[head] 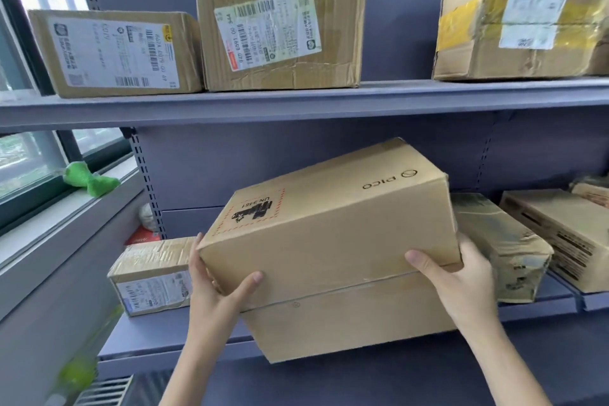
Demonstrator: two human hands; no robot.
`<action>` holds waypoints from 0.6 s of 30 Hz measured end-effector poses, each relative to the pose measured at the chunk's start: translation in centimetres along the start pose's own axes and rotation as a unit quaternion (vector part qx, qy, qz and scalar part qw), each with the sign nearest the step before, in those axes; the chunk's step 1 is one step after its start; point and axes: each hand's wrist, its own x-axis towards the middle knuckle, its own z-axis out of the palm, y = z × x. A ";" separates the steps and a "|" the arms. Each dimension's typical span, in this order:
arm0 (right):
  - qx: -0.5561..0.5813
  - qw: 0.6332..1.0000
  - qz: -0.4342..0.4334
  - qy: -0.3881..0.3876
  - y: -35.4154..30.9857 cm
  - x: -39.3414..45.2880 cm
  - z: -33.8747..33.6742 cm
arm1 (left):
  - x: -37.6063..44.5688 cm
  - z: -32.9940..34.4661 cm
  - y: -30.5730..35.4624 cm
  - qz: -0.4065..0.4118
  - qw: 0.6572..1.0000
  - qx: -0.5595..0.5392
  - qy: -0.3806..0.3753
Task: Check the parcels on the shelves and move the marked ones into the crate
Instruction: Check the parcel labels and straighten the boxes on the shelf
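A large brown cardboard parcel (pixel 333 234) with a red dashed UN 3481 mark and the word PICO is tilted in front of the lower shelf (pixel 171 336), its near end over the shelf's front edge. My left hand (pixel 217 290) grips its left end, thumb across the front face. My right hand (pixel 461 280) grips its right end, thumb on the front face. No crate is in view.
A small taped parcel (pixel 155 277) lies left of the held one; a crumpled parcel (pixel 504 254) and a printed box (pixel 566 237) lie to its right. The upper shelf (pixel 296 102) carries three labelled parcels. A window sill (pixel 49 221) with a green toy (pixel 89 180) runs along the left.
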 end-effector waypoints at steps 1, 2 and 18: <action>-0.031 0.999 -0.022 0.020 -0.8 -0.2 -0.4 | -0.4 0.1 -0.1 0.005 1.000 -0.015 0.001; -0.064 0.996 -0.050 0.039 -1.7 -0.3 -0.6 | -0.7 0.1 -0.3 0.009 0.999 -0.031 0.003; -0.232 0.923 -0.280 0.125 -6.5 -2.9 1.2 | -1.0 -1.2 -0.8 -0.077 0.996 -0.051 0.015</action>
